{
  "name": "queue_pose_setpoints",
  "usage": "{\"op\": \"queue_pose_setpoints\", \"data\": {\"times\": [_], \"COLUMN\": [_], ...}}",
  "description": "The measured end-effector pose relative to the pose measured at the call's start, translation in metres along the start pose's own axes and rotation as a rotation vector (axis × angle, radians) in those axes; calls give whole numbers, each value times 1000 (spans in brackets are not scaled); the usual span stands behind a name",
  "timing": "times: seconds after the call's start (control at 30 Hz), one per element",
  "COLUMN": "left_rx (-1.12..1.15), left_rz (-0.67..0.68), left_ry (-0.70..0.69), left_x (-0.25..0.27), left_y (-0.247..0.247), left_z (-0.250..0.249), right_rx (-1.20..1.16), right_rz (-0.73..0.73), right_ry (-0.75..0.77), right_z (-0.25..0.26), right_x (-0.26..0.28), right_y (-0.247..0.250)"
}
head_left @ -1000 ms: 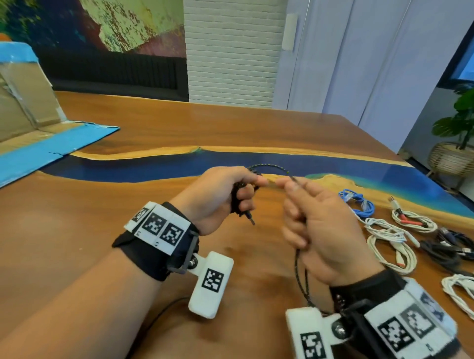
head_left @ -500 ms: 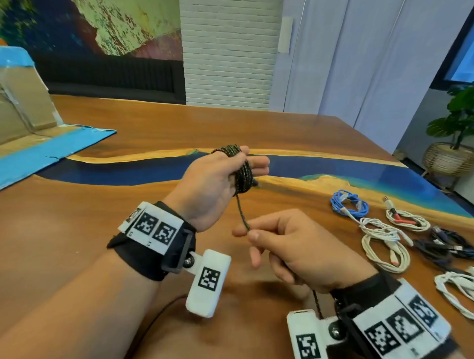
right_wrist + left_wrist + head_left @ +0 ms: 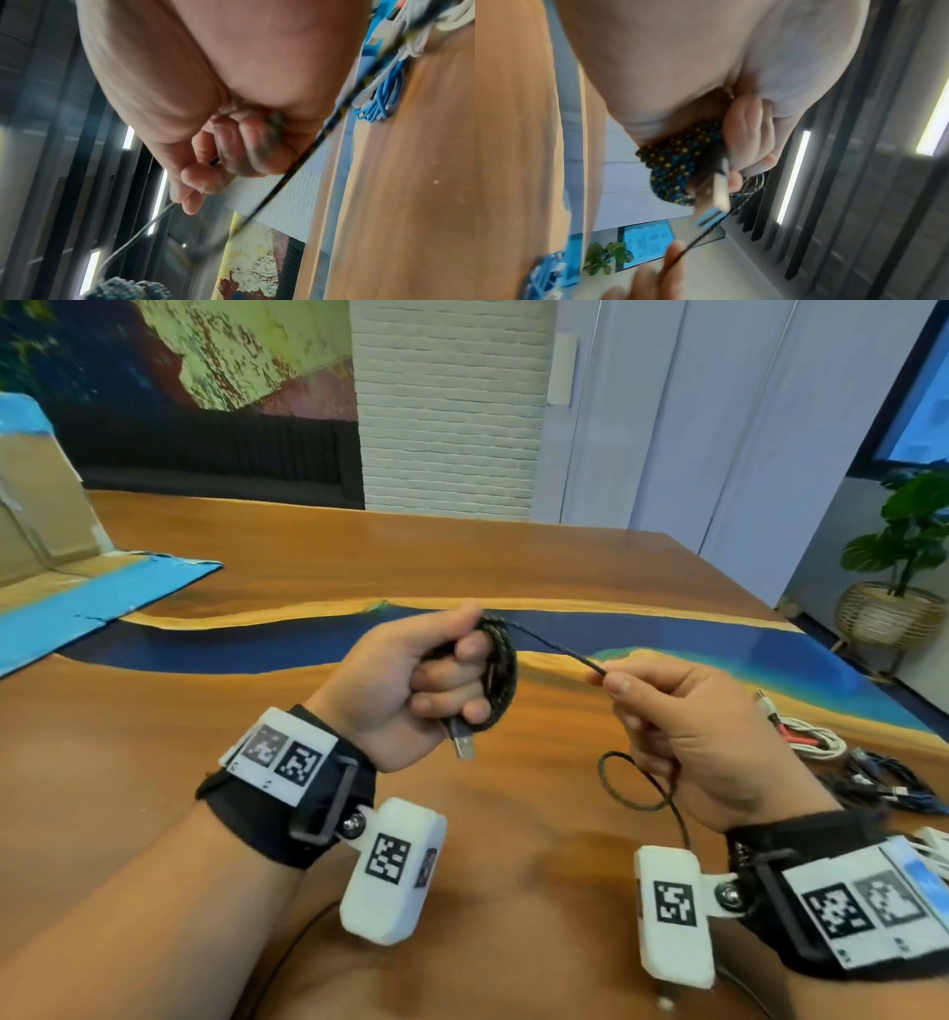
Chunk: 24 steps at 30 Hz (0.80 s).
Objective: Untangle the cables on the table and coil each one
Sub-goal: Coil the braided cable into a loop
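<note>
One dark braided cable (image 3: 500, 677) with yellow flecks is up off the wooden table (image 3: 154, 737): several round turns of it are wound over the curled fingers of the left hand (image 3: 411, 680), a flat metal USB plug (image 3: 462, 746) hanging below the fist. The right hand (image 3: 683, 737) pinches the taut strand between thumb and forefinger, slack looping beneath the palm. At the table's right edge lie a white coil (image 3: 811, 742), a dark bundle (image 3: 883, 783) and a blue coil (image 3: 380, 95).
</note>
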<state>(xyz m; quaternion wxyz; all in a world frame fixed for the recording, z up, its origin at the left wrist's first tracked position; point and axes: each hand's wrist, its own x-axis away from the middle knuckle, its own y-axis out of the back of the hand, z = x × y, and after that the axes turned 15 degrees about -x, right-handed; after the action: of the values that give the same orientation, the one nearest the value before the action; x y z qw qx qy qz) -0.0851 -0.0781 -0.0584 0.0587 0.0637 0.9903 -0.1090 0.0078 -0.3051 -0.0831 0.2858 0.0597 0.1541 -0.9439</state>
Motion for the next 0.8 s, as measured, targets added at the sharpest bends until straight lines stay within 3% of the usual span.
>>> {"op": "queue_pose_setpoints", "data": {"times": [0.1,0.2,0.4,0.5,0.6,0.67,0.8], "left_rx": [137,117,60,58,64,53,-12], "left_rz": [-51,-22,65,27,-4,-7,-4], "left_ry": [-34,18,120,126,134,142,185], "left_x": [3,3,-1,-4,-7,-8,-4], "left_y": [6,4,-15,-15,-15,-17,-22], "left_z": [-10,-8,7,10,13,15,18], "right_rx": [94,126,403,217,-208,-174,56], "right_rz": [-131,-241,-76,-96,14,90,214], "right_ry": [1,29,93,190,46,-16,60], "right_z": [-13,-22,-29,-20,-10,-13,-22], "right_x": [-7,-11,-8,-5,4,6,11], "right_y": [6,3,-16,-27,-37,-42,-52]}}
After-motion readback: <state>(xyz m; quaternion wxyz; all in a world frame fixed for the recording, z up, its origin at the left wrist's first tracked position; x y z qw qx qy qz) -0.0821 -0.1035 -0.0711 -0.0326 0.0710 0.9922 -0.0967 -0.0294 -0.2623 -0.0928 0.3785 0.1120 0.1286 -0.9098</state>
